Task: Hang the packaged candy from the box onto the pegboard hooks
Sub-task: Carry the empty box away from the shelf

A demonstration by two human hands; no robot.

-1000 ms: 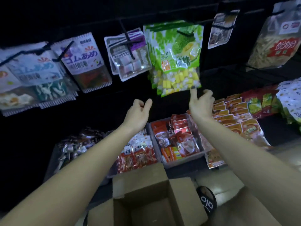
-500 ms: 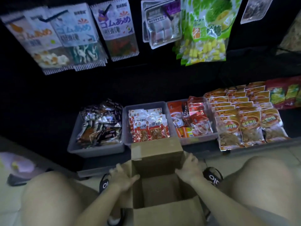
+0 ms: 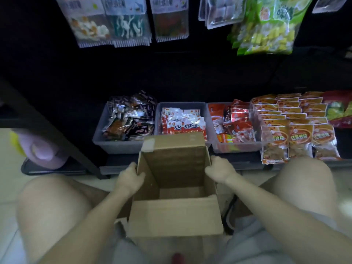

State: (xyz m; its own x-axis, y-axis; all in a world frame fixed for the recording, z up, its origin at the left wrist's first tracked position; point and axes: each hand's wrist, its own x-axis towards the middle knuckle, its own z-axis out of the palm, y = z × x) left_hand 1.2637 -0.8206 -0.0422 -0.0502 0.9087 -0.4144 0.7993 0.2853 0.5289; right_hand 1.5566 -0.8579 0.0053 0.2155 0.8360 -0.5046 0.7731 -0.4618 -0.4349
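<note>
An open cardboard box (image 3: 177, 212) stands on the floor between my knees; I see only bare cardboard inside it. My left hand (image 3: 130, 178) grips the box's left wall at the rim. My right hand (image 3: 219, 169) grips the right wall at the rim. Above, green-and-yellow candy bags (image 3: 266, 27) hang on the dark pegboard at the upper right, with a clear pack (image 3: 221, 12) beside them and white-topped gummy bags (image 3: 129, 21) to the left.
Three grey bins hold small snack packets: dark ones (image 3: 129, 119), red-and-white ones (image 3: 182, 121), red ones (image 3: 236, 122). Orange bags (image 3: 291, 126) lie in rows on the shelf at right. A dark shelf post (image 3: 57, 134) slants at left beside a pale purple thing (image 3: 42, 149).
Both hands came down from the hanging green bags to the box and now grip its side walls. The view tilted down and moved closer to the box.
</note>
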